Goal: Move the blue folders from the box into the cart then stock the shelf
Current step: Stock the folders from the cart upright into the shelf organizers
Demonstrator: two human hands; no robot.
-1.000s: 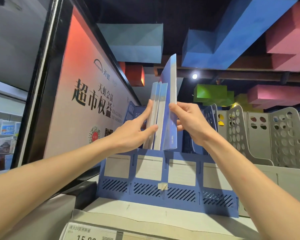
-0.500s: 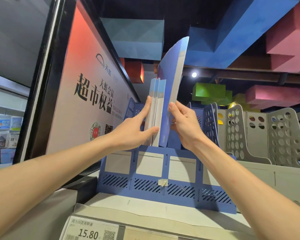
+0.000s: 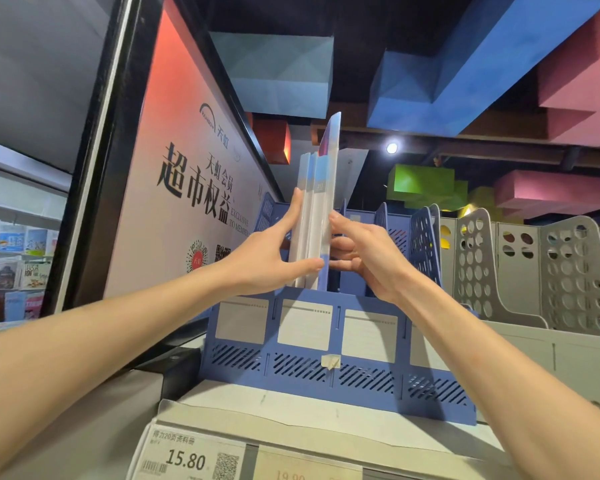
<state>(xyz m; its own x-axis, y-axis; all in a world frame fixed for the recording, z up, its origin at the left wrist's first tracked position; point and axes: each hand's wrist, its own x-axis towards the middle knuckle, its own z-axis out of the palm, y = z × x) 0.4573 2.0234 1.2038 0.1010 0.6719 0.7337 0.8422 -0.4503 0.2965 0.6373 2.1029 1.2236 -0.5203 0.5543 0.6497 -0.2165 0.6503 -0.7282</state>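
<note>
Okay, I count three blue folders (image 3: 317,216) standing on end toward the left of the blue file rack (image 3: 326,341). The rightmost one rides higher, and one spine is marked "30". My left hand (image 3: 267,261) lies flat against their left side, fingers straight, thumb across the front edges. My right hand (image 3: 364,251) pinches the tall one from the right. A red sign board (image 3: 187,174) crowds the left, reading "超市权益" and "EXCLUSIVE TO MEMBER". Grey perforated racks (image 3: 568,271) stand just beside the rack on the right. The rack front has four blank label panels and one scrap of tape (image 3: 330,362). Two price tags sit below, one reading "15.80" (image 3: 187,459), the other cut off.
</note>
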